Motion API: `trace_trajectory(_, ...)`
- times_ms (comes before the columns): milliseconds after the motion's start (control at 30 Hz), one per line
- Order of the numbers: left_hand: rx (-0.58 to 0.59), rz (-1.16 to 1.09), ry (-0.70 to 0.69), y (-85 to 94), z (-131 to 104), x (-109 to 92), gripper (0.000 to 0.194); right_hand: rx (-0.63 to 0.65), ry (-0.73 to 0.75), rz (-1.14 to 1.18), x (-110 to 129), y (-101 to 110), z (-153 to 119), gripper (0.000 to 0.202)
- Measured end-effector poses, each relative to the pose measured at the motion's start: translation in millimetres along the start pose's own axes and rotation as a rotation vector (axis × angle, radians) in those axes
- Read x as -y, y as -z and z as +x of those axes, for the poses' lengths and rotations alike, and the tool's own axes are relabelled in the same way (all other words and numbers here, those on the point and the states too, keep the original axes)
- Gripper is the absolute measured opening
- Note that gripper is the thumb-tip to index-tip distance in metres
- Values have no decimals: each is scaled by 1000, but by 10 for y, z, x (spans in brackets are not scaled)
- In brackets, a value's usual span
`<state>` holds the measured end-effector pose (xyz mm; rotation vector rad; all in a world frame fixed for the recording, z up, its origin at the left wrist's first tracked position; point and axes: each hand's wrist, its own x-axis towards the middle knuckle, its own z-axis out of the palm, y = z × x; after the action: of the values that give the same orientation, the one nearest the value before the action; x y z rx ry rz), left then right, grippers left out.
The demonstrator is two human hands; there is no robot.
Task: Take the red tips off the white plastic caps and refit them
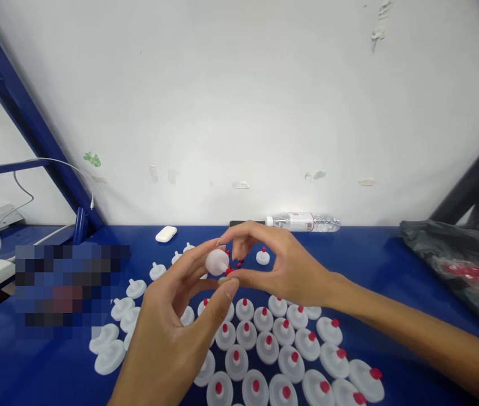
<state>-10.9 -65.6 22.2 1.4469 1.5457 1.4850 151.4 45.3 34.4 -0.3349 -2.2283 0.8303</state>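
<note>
My left hand (180, 304) grips a white plastic nozzle cap (216, 263), a round disc with a narrow spout turned to the right. Thumb and forefinger of my right hand (275, 265) pinch a small red tip (229, 272) at the end of that spout. Whether the tip is fully seated is hidden by the fingers. Below my hands, several white caps with red tips (268, 346) stand on the blue table (370, 270). On the left are several white caps without red tips (110, 356). A few loose red tips (240, 263) lie behind my fingers.
A clear water bottle (302, 221) lies along the wall, beside a dark flat object. A white earbud case (166, 234) sits at the back left. On the right is a black plastic bag (459, 270) with red pieces inside. Blue metal posts (31, 107) frame the left side.
</note>
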Motion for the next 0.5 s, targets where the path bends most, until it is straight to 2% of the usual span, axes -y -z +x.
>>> trace_trajectory(67,-9,-69,1,0,18,-10,49,-9,22,12,14,-16,-2,46)
trace_trajectory(200,-8,-127,17,16,38,-2,59,58,10,113,20,-22,-4,52)
trace_trajectory(333,-29,-168,83,22,38,-7,66,110,-90,202,15,-2,-4,63)
trace_trajectory(500,-22,-195,111,37,28,-39,71,222,-203,438,26,2,-10,73)
